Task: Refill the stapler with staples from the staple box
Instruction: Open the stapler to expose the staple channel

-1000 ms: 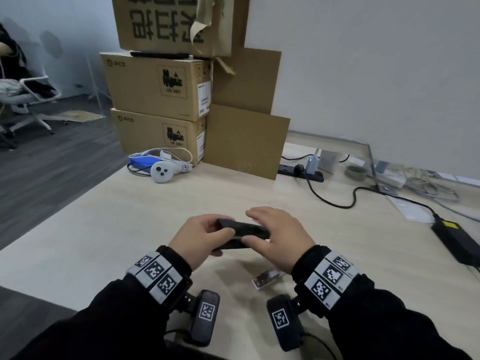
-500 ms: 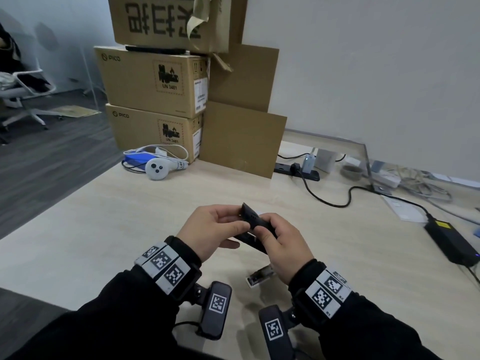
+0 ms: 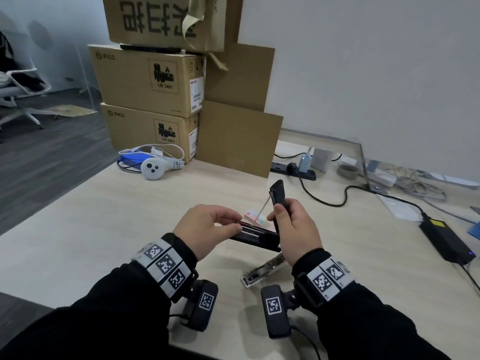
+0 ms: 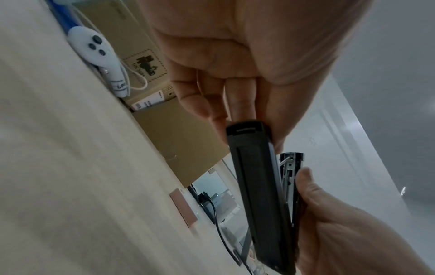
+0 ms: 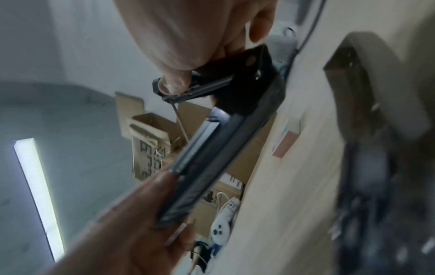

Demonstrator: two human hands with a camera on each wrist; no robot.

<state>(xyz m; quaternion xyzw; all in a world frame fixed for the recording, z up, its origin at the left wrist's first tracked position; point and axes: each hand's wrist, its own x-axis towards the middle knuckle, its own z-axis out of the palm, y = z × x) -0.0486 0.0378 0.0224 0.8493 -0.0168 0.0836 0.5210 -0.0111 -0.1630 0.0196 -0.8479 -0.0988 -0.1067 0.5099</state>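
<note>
A black stapler (image 3: pixel 255 236) is held open just above the table. My left hand (image 3: pixel 237 222) pinches the front end of its base (image 4: pixel 259 195). My right hand (image 3: pixel 277 213) grips the lid (image 3: pixel 277 191), which stands upright with the thin spring rod stretched down to the magazine (image 5: pixel 207 148). In the right wrist view my thumb presses on the lid (image 5: pixel 188 87). A small pink and white staple box (image 3: pixel 252 216) lies on the table right behind the stapler, also seen as a pink box (image 4: pixel 183 208) (image 5: pixel 286 141) in both wrist views.
A silver metal stapler-like piece (image 3: pixel 262 271) lies on the table under my right wrist. Stacked cardboard boxes (image 3: pixel 150 105) and a white controller (image 3: pixel 153 168) stand at the back left. A power strip (image 3: pixel 293 170), cable and black power brick (image 3: pixel 444 240) lie to the right.
The stapler was closed between both hands a second ago. My right hand has swung the lid up to upright while the left keeps the base level. The staple box now shows behind it.
</note>
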